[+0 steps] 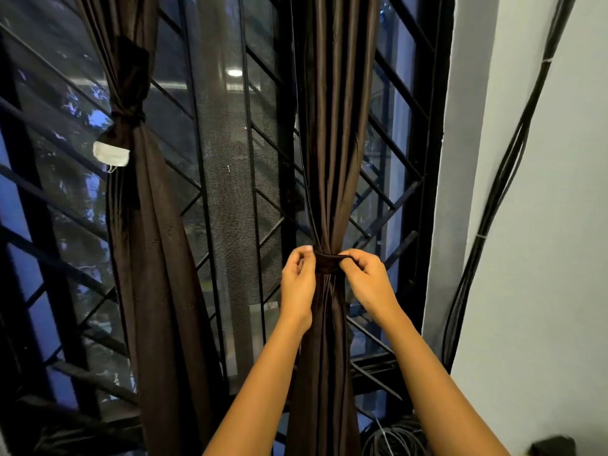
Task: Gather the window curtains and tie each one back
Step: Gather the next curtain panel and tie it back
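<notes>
At the centre of the frame the gathered right curtain [332, 159] has a dark tie band [329, 261] round it, the left grip [297, 278] and right grip [365, 276] each pinching one side of it, while the left curtain [148, 225] hangs knotted at upper left.

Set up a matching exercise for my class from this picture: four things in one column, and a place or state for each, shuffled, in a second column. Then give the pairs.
Things
1. left curtain
2. right curtain
3. white cloth tag
4. black cables

Places or states
A. run down the pale wall
B. already tied back
C. hangs off the side of a curtain
D. gathered, with the left hand and right hand holding its band

Pairs: 1-B, 2-D, 3-C, 4-A
</notes>
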Tool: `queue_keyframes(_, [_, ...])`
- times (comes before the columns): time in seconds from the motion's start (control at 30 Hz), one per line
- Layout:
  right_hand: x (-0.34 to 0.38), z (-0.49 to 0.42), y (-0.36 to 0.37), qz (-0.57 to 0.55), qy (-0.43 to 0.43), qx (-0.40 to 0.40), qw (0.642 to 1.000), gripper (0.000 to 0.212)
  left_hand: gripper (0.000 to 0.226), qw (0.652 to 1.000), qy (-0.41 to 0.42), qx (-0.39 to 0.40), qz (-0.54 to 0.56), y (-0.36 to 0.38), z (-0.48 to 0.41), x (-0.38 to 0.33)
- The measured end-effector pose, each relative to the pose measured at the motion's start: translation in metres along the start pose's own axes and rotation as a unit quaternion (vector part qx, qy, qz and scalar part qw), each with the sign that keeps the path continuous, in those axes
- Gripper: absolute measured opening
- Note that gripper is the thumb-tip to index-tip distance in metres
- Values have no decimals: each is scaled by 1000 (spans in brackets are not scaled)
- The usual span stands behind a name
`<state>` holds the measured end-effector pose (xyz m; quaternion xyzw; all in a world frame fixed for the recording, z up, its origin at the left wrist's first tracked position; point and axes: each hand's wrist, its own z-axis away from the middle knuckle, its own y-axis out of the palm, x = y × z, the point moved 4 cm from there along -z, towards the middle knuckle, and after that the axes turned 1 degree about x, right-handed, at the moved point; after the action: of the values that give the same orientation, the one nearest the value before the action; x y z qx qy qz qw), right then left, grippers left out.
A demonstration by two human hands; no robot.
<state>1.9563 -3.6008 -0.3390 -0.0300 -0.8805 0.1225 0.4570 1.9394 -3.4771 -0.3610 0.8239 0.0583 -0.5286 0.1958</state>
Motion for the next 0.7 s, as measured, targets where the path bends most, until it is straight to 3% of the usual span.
queue_keyframes(0.1, [3, 3, -1, -15, 8, -2, 1000, 25, 19, 998, 11, 57, 7, 3, 4, 7])
queue_keyframes(0.17, [2, 3, -3, -18, 4, -5, 1000, 25, 33, 996, 31, 85, 0, 5, 10, 8])
queue_keyframes(0.27, [0, 4, -5, -15, 6, 1, 1000, 25, 59, 984, 99, 126, -77, 5, 17, 9])
queue_keyframes(0.33, [2, 4, -5, -6, 5, 11, 1000, 26, 62, 970, 133, 144, -141, 7, 17, 10])
queue_keyframes(0.5, [12, 4, -7, 52, -2, 52, 997, 28, 58, 948, 183, 83, -247, 10, 14, 7])
queue_keyframes(0.6, [19, 7, -13, 120, -81, 7, 989, 16, 58, 945, 189, 69, -257, 11, 14, 6])
queue_keyframes(0.7, [25, 13, -13, 163, -185, -32, 969, 28, 58, 943, 197, 64, -262, 11, 13, 6])
